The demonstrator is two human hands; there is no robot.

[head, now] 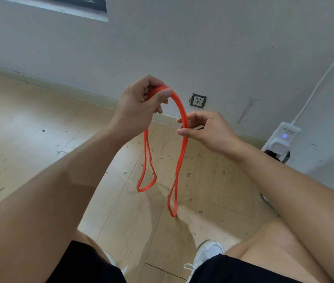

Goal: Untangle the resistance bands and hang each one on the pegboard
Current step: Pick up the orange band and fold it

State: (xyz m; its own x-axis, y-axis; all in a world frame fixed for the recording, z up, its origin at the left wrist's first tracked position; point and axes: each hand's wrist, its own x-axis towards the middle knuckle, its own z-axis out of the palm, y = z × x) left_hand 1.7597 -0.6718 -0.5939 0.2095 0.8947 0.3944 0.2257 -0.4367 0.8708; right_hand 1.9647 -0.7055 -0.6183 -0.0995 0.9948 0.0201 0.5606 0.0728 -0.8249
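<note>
The orange resistance band [183, 113] hangs in mid-air in front of the person, doubled over the left hand [139, 107] so that it arches across to the right hand [207, 130] and drops in two narrow loops toward the wooden floor [29, 127]. From the head camera, the only view there is, the left hand sits higher and further from the body, its thumb and fingers clenched around the top of the arch, with the band bunched inside the grip. The right hand is lower and a little nearer, its thumb and forefinger pinching the two strands together just below the crest of the arch. One loop hangs below the left wrist; the other, longer one falls straight down from the right-hand pinch and ends above the white shoe [205, 254]. The band's long axis runs nearly vertical, from the hands down to the floor, and both loops hang apart from each other without crossing, so it looks close to untangled. No other band shows, nor any pegboard; only the grey wall [182, 48], a wall socket [197, 100] and a white adapter [282, 139] to the right. I judge the next move depends on the right hand sliding down the strands it pinches, since it is the hand nearer the free hanging length
</note>
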